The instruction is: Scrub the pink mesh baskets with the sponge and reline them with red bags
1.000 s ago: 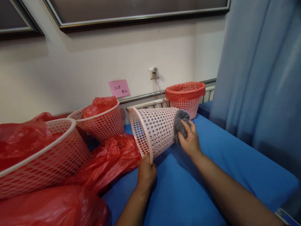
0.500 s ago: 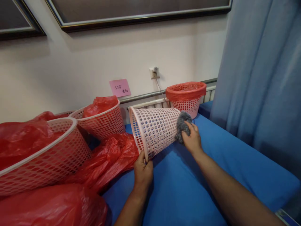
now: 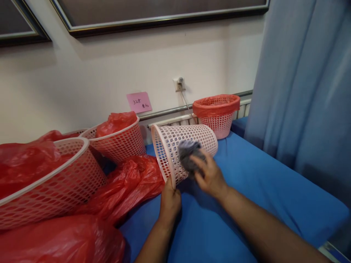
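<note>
A pink perforated plastic basket (image 3: 175,142) lies on its side on the blue surface (image 3: 246,190), its mouth turned to the left. My left hand (image 3: 170,201) grips the lower rim of that mouth. My right hand (image 3: 210,177), blurred by motion, is closed on a grey cloth (image 3: 188,155) and presses it against the basket's side wall, near the middle.
Two more pink baskets (image 3: 117,140) (image 3: 46,182) with red plastic bags stand at the left, and loose red bags (image 3: 128,186) lie beside them. A basket lined in red (image 3: 216,113) stands by the wall. A blue curtain (image 3: 304,91) hangs at the right.
My right hand has slid the grey cloth from the basket's bottom end leftwards along its side wall. My left hand has kept its grip on the rim.
</note>
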`<state>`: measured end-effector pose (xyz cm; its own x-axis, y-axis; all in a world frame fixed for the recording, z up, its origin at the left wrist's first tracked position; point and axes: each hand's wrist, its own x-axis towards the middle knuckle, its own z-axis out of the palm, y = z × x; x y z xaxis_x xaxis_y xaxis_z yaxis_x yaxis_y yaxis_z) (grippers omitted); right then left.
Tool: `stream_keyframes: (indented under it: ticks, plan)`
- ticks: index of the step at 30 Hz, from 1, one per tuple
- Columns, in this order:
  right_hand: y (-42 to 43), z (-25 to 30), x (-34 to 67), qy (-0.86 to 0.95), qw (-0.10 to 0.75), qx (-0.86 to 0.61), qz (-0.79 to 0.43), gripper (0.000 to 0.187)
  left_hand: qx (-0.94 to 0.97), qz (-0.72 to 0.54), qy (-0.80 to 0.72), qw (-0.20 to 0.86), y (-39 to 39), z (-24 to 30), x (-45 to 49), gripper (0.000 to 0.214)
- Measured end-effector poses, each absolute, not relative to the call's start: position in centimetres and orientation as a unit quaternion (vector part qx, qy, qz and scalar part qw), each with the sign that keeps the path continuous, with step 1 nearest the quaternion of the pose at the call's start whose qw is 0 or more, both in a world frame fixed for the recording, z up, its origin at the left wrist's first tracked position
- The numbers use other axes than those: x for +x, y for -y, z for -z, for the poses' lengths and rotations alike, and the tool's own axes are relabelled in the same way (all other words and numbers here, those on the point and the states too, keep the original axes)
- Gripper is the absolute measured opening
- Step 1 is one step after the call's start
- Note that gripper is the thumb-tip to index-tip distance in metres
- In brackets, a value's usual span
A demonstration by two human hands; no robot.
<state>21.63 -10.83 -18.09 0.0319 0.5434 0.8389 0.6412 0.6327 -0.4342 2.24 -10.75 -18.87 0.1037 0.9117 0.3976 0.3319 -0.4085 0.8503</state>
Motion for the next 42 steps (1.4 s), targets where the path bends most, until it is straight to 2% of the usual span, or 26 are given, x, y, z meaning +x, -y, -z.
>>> stream_keyframes:
  ticks: [3, 6, 8, 11, 14, 17, 19, 22, 24, 26, 29, 31, 34, 36, 39, 42]
  plan:
    - [6.7, 19.6, 26.2, 0.465, 0.598, -0.650, -0.064, 0.051, 0.692, -0.470, -0.464, 0.291, 10.5, 18.9, 2.3, 0.080]
    - [5.3, 19.8, 28.2, 0.424, 0.595, -0.678, -0.078, 0.054, 0.701, -0.439, -0.487, 0.280, 10.4, 18.8, 2.4, 0.077]
    - [6.7, 19.0, 27.1, 0.494, 0.606, -0.623, -0.025, 0.056, 0.709, -0.413, -0.505, 0.268, 10.7, 18.4, 2.4, 0.067]
    - [10.7, 17.2, 23.4, 0.668, 0.586, -0.454, 0.065, 0.059, 0.729, -0.376, -0.505, 0.267, 11.6, 17.6, 2.6, 0.051]
    - [13.8, 16.0, 20.3, 0.777, 0.540, -0.313, 0.080, 0.058, 0.714, -0.454, -0.467, 0.257, 12.5, 16.7, 2.6, 0.042]
    - [14.0, 16.3, 19.6, 0.795, 0.528, -0.289, 0.071, 0.056, 0.659, -0.550, -0.445, 0.254, 12.8, 16.4, 2.3, 0.029]
    - [12.4, 17.1, 20.8, 0.736, 0.563, -0.369, 0.060, 0.054, 0.637, -0.562, -0.449, 0.277, 12.7, 16.4, 2.1, 0.024]
    - [8.5, 18.6, 24.7, 0.538, 0.614, -0.577, -0.013, 0.052, 0.641, -0.547, -0.467, 0.268, 12.4, 16.6, 1.9, 0.024]
    - [6.3, 19.3, 27.1, 0.431, 0.596, -0.670, -0.100, 0.054, 0.663, -0.525, -0.480, 0.234, 12.4, 16.7, 1.9, 0.020]
    - [5.3, 19.6, 28.1, 0.399, 0.583, -0.695, -0.134, 0.056, 0.680, -0.501, -0.496, 0.202, 12.5, 16.6, 2.0, 0.017]
    - [7.3, 19.0, 25.9, 0.492, 0.600, -0.627, -0.069, 0.058, 0.691, -0.477, -0.513, 0.175, 12.7, 16.5, 2.1, 0.025]
    - [10.0, 18.2, 22.9, 0.622, 0.594, -0.510, 0.009, 0.057, 0.702, -0.465, -0.508, 0.181, 12.6, 16.5, 2.1, 0.031]
    - [13.4, 17.2, 19.3, 0.769, 0.546, -0.324, 0.068, 0.064, 0.713, -0.452, -0.496, 0.204, 12.5, 16.6, 2.2, 0.024]
    - [13.6, 17.1, 19.2, 0.778, 0.546, -0.301, 0.081, 0.063, 0.716, -0.447, -0.492, 0.213, 12.4, 16.9, 2.1, 0.026]
    - [10.6, 17.9, 22.5, 0.647, 0.598, -0.470, 0.044, 0.053, 0.716, -0.438, -0.500, 0.213, 12.1, 17.4, 2.0, 0.043]
    - [6.8, 18.9, 26.8, 0.455, 0.598, -0.657, -0.068, 0.050, 0.718, -0.407, -0.525, 0.208, 11.8, 17.7, 2.0, 0.044]
